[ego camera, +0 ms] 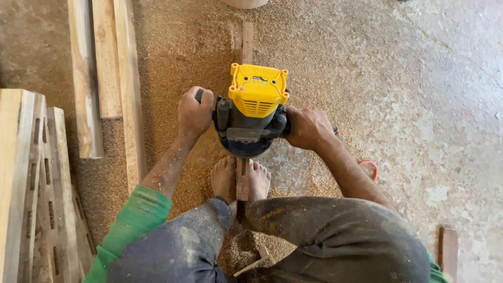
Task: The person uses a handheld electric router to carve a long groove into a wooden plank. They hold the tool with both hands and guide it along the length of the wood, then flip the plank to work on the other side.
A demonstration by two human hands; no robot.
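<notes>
Router (251,118), black-bodied with a yellow square cap bearing a small dark label near its far edge, stands on a narrow wood strip (242,178) pinned between two bare feet (225,178). Left hand (194,112) and right hand (306,127) each wrap fingers tightly around a side handle, forearms angled inward over the sawdust (178,47).

Head-worn, single view. Looking steeply down, close over bare left hand (194,112) and right hand (307,127), yellow-topped black power router (255,107), knees at bottom edge, sawdust-strewn concrete floor (419,105) filling the frame.
</notes>
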